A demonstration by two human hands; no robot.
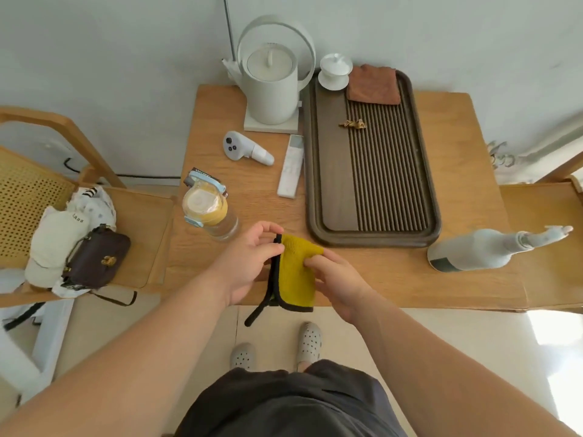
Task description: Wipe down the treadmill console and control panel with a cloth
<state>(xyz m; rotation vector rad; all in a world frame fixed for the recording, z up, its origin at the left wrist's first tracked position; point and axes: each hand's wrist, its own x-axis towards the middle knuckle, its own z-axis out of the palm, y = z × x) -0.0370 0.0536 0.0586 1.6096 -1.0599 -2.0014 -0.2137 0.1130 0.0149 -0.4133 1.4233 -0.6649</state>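
At lower centre of the frame, both hands held a folded yellow cloth (296, 272) with black trim over the desk (410, 279) front edge; the left hand (249, 263) fingers pinched its black edge, the right hand (337, 279) fingers gripped its yellow side.

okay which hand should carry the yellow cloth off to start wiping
Probably the right hand: its fingers pinch the folded yellow cloth across its face. The left hand only pinches the black-trimmed edge.

wooden counter (457, 279) carried white kettle (271, 86) on base, dark slatted tray (318, 171), white controller (246, 149), remote (291, 167), lidded bottle (209, 209), pale spray bottle (479, 250) lying sideways
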